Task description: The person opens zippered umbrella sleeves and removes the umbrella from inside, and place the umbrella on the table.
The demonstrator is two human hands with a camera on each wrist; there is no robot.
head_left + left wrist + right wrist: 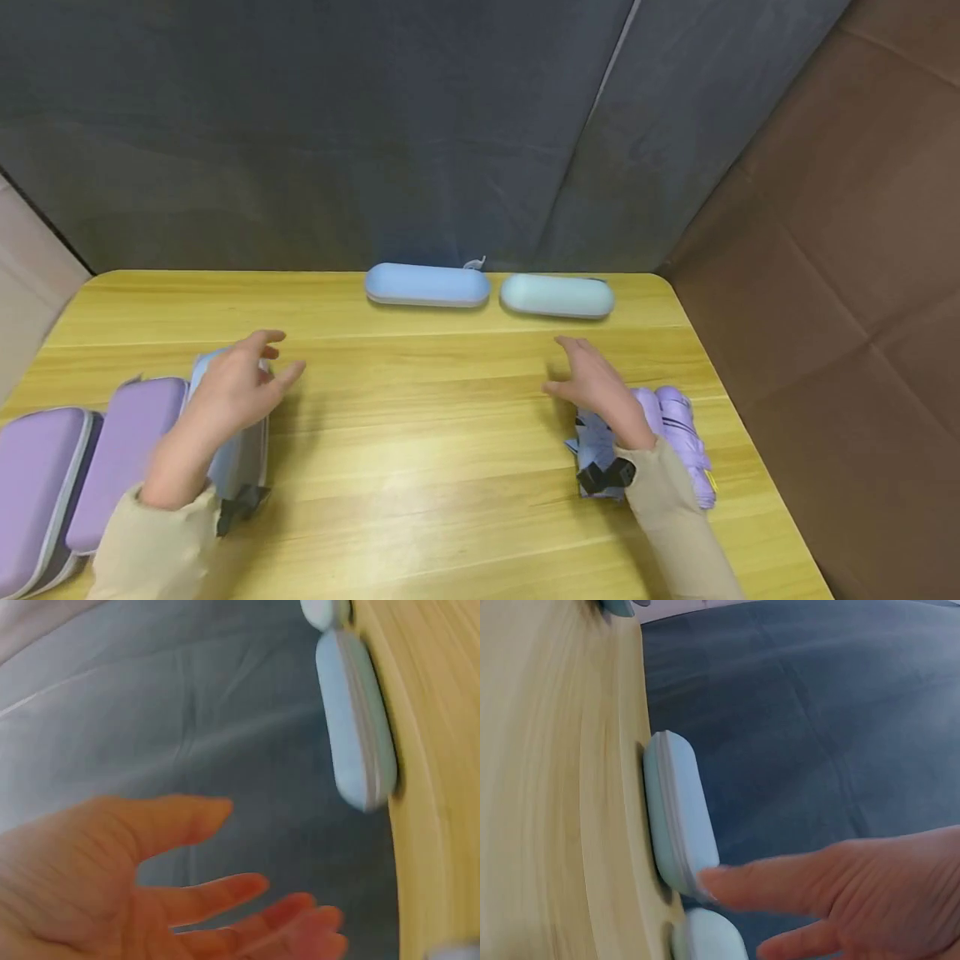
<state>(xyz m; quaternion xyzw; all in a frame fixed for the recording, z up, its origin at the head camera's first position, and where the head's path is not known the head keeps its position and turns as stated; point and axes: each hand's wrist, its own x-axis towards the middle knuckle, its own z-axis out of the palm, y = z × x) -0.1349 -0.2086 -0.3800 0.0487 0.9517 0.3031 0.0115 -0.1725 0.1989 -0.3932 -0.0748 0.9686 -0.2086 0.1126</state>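
Observation:
My left hand [232, 392] hovers with fingers spread above a light blue zip case [242, 458], which it partly hides; it holds nothing. Beside that case stand two purple zip cases, an inner one [131, 450] and an outer one [37, 492]. My right hand [596, 383], its fingers extended and apart, is over the table near several rolled fabric bundles that look like folded umbrellas. Of these, a blue-grey bundle [595, 442] lies partly under the wrist, and a purple bundle [684, 442] lies to its right. In the right wrist view, thumb and fingers grip nothing.
Along the table's back edge lie a long blue case [427, 285] and a mint-green case [557, 297], side by side. A dark grey cloth [337, 150] hangs behind the wooden table [405, 467]. Brown cloth [840, 250] borders the right side.

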